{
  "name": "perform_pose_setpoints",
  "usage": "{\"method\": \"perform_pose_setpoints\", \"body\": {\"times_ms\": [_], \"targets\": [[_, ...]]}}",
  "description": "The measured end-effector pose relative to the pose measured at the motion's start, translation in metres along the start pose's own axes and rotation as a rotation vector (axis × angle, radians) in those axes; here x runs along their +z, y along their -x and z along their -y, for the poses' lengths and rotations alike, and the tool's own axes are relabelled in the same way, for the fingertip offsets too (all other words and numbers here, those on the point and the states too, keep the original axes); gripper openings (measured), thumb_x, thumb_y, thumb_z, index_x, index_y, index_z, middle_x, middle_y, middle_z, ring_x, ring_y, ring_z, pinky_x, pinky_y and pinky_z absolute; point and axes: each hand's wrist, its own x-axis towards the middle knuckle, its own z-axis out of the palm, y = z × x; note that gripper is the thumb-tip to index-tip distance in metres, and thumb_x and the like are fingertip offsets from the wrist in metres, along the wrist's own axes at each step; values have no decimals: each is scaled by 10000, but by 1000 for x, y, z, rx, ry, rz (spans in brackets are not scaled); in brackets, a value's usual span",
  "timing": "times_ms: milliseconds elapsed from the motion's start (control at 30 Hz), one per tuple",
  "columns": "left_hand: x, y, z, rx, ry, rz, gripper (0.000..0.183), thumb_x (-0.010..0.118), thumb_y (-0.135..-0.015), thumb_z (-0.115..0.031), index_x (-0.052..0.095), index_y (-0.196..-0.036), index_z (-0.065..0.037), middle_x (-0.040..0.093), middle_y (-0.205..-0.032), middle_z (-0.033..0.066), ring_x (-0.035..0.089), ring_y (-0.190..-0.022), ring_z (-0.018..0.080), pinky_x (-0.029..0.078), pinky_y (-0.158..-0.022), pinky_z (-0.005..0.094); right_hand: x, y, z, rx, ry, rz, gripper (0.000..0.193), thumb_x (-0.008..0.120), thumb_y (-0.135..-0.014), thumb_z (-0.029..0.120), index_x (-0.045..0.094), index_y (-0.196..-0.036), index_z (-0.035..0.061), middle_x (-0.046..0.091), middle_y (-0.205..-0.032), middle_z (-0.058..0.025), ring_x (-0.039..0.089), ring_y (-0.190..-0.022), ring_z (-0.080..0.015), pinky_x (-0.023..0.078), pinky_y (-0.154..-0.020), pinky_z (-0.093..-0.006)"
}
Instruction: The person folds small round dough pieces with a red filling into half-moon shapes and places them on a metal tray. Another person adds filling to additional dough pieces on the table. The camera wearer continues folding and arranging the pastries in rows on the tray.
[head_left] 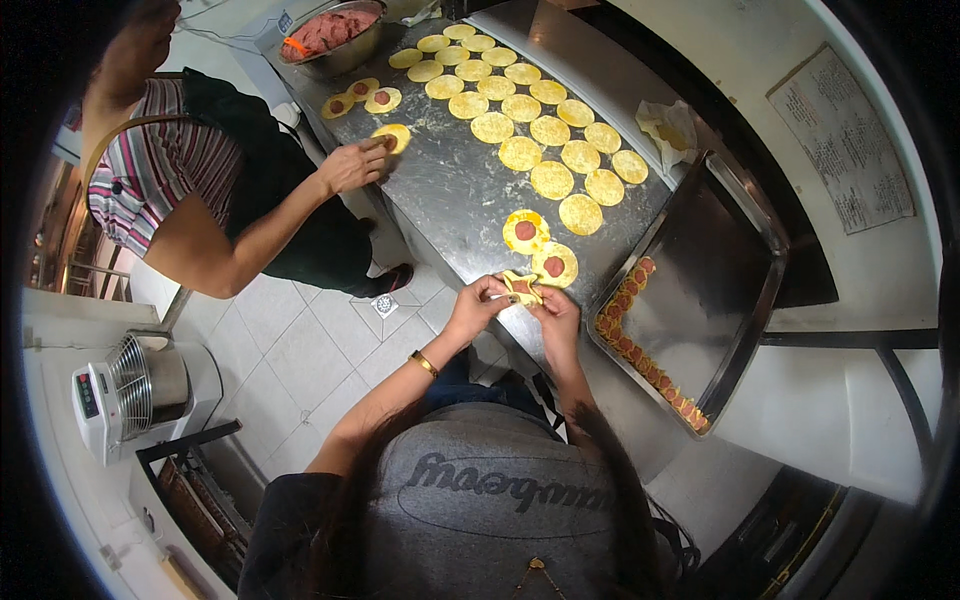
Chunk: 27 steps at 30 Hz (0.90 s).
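Head view: a small yellow dough wrapper [521,288] with pinkish filling is being held up right at the near edge of the tabletop [440,205], its rim partly gathered around the middle. It's pinched from the left side by the left hand [481,303], thumb and fingers closed on the rim. The other side is gripped by the right hand [556,315], also mostly closed, though some of its fingertips are hidden.

Just beyond the hands, two flat rounds [526,231] topped with meat are laid out, edges about touching. Past those, a big batch of plain yellow rounds [520,153] is spread in rough rows. Over to the right there's a metal tray [705,280], with filled pieces [634,345] lined up along its near left side in a bent row.

Across on the left, another topped round [395,139] is being touched by a co-worker's hand [358,166], and three more topped rounds [383,100] are grouped nearby. Pink meat [330,33] is piled in a bowl [362,55] at the far corner.
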Motion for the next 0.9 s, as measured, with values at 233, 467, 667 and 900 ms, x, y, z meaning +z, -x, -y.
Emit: {"method": "perform_pose_setpoints", "body": {"times_ms": [233,467,667,900], "targets": [[0,7,-2,41,-137,23,366,618,-781,115,478,-1097,-4,575,-1029,52,606,-934,128,514,-795,255,-16,-3,-3,-6,157,-6,264,625,-750,-113,619,-1000,-28,653,-943,-76,617,-848,-117,485,-752,-231],[15,12,-2,271,-608,-20,182,727,-715,38,604,-847,8,647,-945,70,644,-843,164,537,-677,277,-22,3,-10,-268,463,64,343,652,-680,-130,614,-1007,-32,635,-987,-93,643,-875,-167,519,-793,-275],[19,10,11,268,-723,-14,239,749,-702,-17,598,-887,-34,658,-847,129,666,-727,250,534,-644,327,-24,1,-4,-358,688,43,311,641,-657,-85,633,-952,14,628,-968,-164,637,-846,-327,507,-728,-365],[29,23,-19,147,-858,-11,301,740,-721,-90,620,-996,-56,652,-781,147,659,-690,282,517,-628,362,-23,6,8,-513,823,93,269,638,-655,-86,641,-906,11,615,-883,-155,612,-824,-364,489,-704,-388]]}}
